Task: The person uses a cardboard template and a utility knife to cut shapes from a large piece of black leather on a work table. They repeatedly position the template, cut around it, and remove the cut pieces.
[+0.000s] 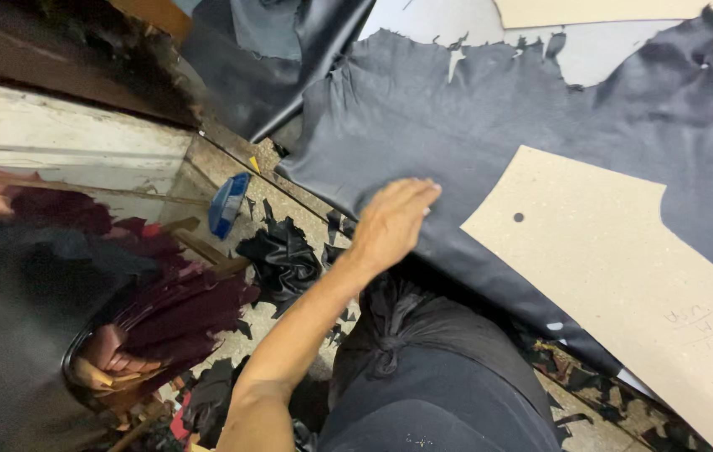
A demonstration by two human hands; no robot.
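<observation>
Our left hand (391, 219) lies palm down on the near edge of a dark leather hide (490, 125), fingers held loosely together and stretched flat across it, gripping nothing; the bare forearm runs up to it from the lower middle of the view, bent a little at the wrist. Our right hand does not show at all.

We see the hide spread wide over the surface (473, 25), which shows pale grey only beyond its far edge. It is matte, blue-black, softly wrinkled, with a ragged, torn-looking far edge full of small nicks and tabs, and its near edge droops over the front of the surface against our dark clothing. On top of it, just right of our hand and not touching it, rests a stiff tan cardboard pattern (616, 268): speckled, flat, straight-cut, with a stepped corner, a small round hole near its left end and some pencilled marks low on the right. A second tan piece (591, 10) lies at the far edge.

To the left, on the gritty floor (277, 322), we make out crumpled black scraps (283, 258), a blue brush-like tool (228, 202), and a heap of maroon leather offcuts (168, 314) in a dark round container.
</observation>
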